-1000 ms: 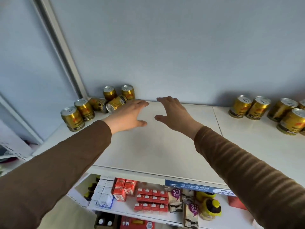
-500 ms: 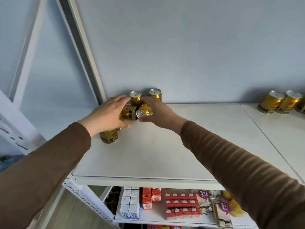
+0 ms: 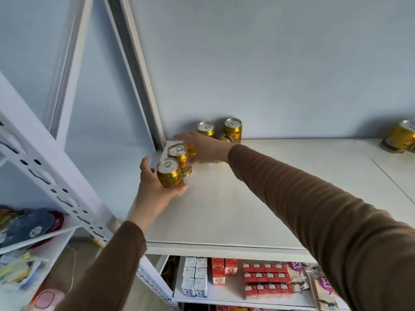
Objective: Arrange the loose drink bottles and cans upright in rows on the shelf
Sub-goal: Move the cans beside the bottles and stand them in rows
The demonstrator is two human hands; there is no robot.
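Several gold drink cans cluster at the back left corner of the white shelf (image 3: 258,209). My left hand (image 3: 152,189) grips the nearest upright gold can (image 3: 168,174), thumb on its left side and fingers curled under its base. A second upright can (image 3: 180,158) stands right behind it, touching it. My right hand (image 3: 207,149) reaches in palm down and holds a gold can (image 3: 190,149) that is mostly hidden under the fingers. Two more cans (image 3: 206,129) (image 3: 233,129) stand upright against the back wall. Another can (image 3: 227,138) lies on its side behind my right wrist.
More gold cans (image 3: 398,138) lie at the shelf's far right edge. A white upright post (image 3: 143,70) bounds the shelf on the left. The lower shelf holds small red and white cartons (image 3: 224,274). A perforated white rack (image 3: 54,176) with goods stands at left.
The view has swung left and closer. My left hand moved forward onto the front can and now grips it. My right hand reached further left into the cluster.
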